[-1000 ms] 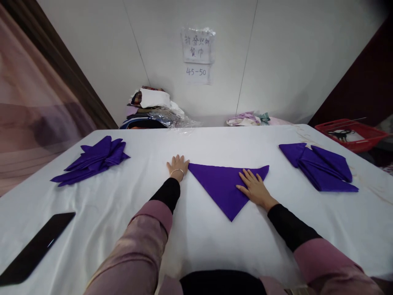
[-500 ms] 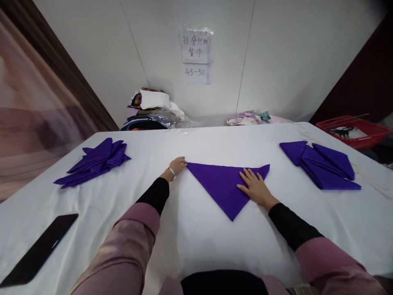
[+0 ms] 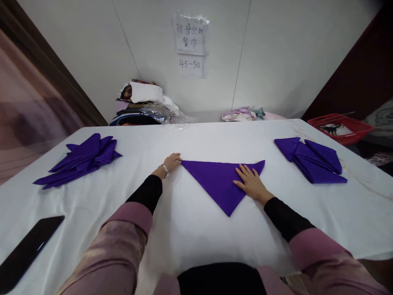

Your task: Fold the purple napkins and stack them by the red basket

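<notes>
A purple cloth napkin [image 3: 211, 180] lies on the white-covered table in a triangle, its long edge away from me and one point toward me. At its far left corner, my left hand [image 3: 172, 161] has its fingers closed on the cloth; the exact pinch is partly hidden. My right hand [image 3: 251, 181], fingers spread, rests flat on the right part of the napkin, near the raised right corner. To the left sits a loose heap of purple napkins [image 3: 89, 153]. Farther right are folded purple napkins [image 3: 316, 160].
A black flat slab [image 3: 29, 252] lies at the table's near left. Stacked clothes with plastic wrap [image 3: 147, 102] stand behind the table, and crumpled fabric [image 3: 241, 114] lies along the wall. Beyond the right edge is a red basket [image 3: 346, 131]. Handwritten paper sheets [image 3: 190, 45] hang on the wall.
The view has shifted slightly, so everything sits a little farther left and higher. Both hands keep their places on the napkin, whose triangle looks the same.
</notes>
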A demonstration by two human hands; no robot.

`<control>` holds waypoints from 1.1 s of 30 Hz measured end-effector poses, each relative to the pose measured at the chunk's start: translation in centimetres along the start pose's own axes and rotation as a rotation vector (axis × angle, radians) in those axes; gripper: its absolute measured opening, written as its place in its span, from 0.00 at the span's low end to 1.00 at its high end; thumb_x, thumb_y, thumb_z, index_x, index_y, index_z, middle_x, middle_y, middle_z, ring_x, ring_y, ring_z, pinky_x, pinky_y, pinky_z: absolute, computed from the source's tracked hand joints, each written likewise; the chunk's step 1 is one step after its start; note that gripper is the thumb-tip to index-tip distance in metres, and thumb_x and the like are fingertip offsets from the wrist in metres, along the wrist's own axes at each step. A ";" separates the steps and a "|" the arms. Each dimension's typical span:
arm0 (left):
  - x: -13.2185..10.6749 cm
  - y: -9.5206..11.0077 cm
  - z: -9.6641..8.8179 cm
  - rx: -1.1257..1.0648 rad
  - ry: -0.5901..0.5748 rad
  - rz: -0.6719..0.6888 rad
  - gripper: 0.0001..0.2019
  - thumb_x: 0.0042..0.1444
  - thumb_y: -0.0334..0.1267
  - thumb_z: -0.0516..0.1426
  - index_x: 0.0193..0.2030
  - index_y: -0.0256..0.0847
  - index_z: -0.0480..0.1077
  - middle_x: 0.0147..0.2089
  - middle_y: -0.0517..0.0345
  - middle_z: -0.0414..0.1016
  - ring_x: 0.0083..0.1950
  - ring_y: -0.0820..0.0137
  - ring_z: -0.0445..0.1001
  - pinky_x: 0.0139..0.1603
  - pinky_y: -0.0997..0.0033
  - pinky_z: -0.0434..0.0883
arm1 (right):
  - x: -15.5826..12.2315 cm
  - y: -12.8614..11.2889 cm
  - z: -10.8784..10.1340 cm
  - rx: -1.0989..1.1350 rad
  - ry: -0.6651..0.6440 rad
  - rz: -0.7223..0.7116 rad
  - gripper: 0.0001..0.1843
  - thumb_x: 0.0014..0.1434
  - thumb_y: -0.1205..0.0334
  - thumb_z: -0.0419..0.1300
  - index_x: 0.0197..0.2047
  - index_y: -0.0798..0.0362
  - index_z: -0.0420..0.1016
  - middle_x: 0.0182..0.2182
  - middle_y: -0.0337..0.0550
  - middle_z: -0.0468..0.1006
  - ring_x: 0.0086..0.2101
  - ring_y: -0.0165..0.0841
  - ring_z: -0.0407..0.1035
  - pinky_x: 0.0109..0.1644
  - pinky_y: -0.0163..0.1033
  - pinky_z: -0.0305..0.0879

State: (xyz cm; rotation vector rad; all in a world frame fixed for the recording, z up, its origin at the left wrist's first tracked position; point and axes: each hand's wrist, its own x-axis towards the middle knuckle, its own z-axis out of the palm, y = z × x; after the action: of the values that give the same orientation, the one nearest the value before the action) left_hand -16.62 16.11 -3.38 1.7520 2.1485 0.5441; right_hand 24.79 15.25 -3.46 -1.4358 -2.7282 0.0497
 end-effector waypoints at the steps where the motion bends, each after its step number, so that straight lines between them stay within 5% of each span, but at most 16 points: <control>1: 0.0 0.1 0.1 0.005 0.007 -0.005 0.10 0.50 0.35 0.54 0.35 0.48 0.76 0.61 0.64 0.67 0.66 0.63 0.55 0.67 0.61 0.53 | 0.0 0.0 0.0 -0.001 -0.002 -0.001 0.41 0.61 0.35 0.34 0.67 0.52 0.49 0.67 0.48 0.47 0.65 0.43 0.40 0.65 0.55 0.39; 11: -1.8 0.9 0.3 0.038 0.081 -0.067 0.11 0.51 0.36 0.52 0.37 0.48 0.75 0.60 0.63 0.67 0.65 0.66 0.59 0.66 0.64 0.54 | -0.2 0.1 0.0 0.014 -0.022 -0.039 0.40 0.61 0.35 0.34 0.68 0.50 0.48 0.67 0.48 0.46 0.65 0.43 0.39 0.65 0.56 0.38; 24: -2.4 1.6 -1.4 0.049 0.021 -0.045 0.13 0.46 0.31 0.51 0.32 0.47 0.77 0.54 0.64 0.73 0.54 0.68 0.70 0.56 0.73 0.65 | -0.4 0.0 -0.5 0.057 -0.033 -0.046 0.40 0.61 0.35 0.35 0.67 0.50 0.50 0.67 0.48 0.47 0.65 0.44 0.40 0.64 0.57 0.39; 33: -3.6 2.8 -0.2 0.190 0.115 -0.006 0.10 0.49 0.28 0.51 0.27 0.45 0.72 0.51 0.59 0.73 0.66 0.62 0.52 0.67 0.51 0.42 | -0.6 0.1 -0.2 0.042 -0.018 -0.071 0.38 0.61 0.36 0.36 0.67 0.48 0.49 0.67 0.47 0.48 0.65 0.44 0.40 0.64 0.57 0.40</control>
State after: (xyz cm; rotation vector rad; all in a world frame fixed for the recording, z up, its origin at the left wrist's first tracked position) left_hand -13.59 13.03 -1.87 1.8529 2.3519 0.4620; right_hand 25.18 14.81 -3.25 -1.3334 -2.7727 0.1159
